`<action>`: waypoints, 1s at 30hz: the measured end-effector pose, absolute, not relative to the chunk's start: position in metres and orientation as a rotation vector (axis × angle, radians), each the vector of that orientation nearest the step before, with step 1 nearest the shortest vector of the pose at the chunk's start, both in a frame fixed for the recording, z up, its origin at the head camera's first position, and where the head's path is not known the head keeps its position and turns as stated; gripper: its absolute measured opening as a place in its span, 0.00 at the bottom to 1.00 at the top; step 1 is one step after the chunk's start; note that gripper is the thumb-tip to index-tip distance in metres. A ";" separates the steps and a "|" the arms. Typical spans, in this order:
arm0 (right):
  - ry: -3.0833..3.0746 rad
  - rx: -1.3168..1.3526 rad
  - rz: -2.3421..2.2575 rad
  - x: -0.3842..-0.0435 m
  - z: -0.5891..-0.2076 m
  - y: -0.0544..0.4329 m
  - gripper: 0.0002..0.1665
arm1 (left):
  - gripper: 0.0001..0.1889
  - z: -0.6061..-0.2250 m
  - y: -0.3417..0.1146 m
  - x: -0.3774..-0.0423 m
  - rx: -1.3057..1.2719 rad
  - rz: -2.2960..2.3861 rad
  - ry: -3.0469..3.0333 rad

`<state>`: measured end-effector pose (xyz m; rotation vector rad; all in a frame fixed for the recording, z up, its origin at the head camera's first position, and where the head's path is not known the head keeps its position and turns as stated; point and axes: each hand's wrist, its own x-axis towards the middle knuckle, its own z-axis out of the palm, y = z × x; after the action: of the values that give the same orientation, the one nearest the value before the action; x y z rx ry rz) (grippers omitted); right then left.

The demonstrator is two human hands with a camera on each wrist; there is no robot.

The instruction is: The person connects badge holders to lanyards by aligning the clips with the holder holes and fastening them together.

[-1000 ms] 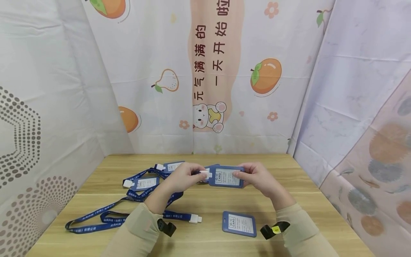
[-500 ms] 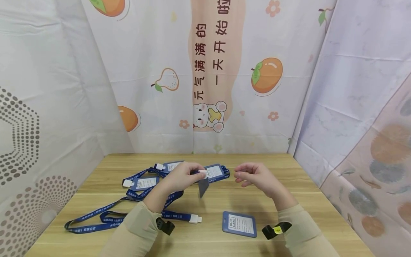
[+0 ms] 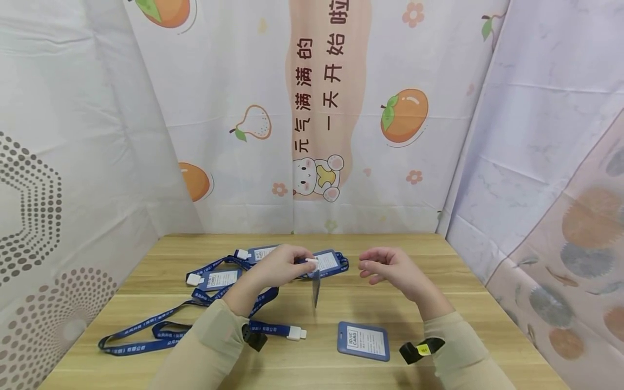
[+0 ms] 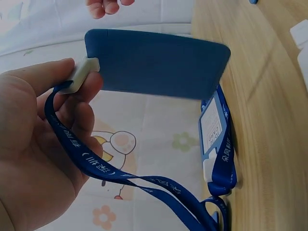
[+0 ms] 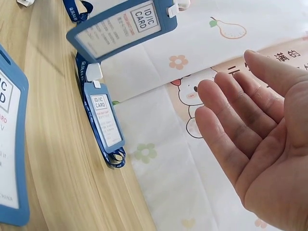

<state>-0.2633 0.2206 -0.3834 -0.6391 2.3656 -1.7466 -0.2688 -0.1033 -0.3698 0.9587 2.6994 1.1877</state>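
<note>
In the head view my left hand pinches a lanyard's white plastic clip between thumb and fingers. From that clip a blue ID badge holder hangs edge-on above the table. Its plain back faces the left wrist camera, and its printed card side shows in the right wrist view. The blue lanyard strap trails down from the left hand. My right hand is off to the right, apart from the badge holder, holding nothing, with its fingers loosely bent.
A loose badge holder lies flat near the front. Left of it is a lanyard with a bare white clip. Several badge holders with lanyards, one at the left and one behind, lie on the wooden table.
My right hand has let go of the badge holder, which swung down from lying across between both hands to hanging from the clip in my left hand. The left hand has barely moved.
</note>
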 end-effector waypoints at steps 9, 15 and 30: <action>2.396 -0.624 -1.758 -0.263 -0.382 0.230 0.20 | 0.08 -0.361 -0.083 -0.285 0.991 1.046 2.773; 2.402 -0.623 -1.786 -0.265 -0.381 0.237 0.20 | 0.10 -0.354 -0.069 -0.299 0.915 0.839 2.921; 2.407 -0.611 -1.836 -0.269 -0.378 0.248 0.21 | 0.12 -0.332 -0.052 -0.316 0.897 0.899 2.900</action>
<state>-0.2688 0.2483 -0.3781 -0.6106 2.4070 -1.8361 -0.3157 -0.0524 -0.3316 0.8971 2.9004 0.8988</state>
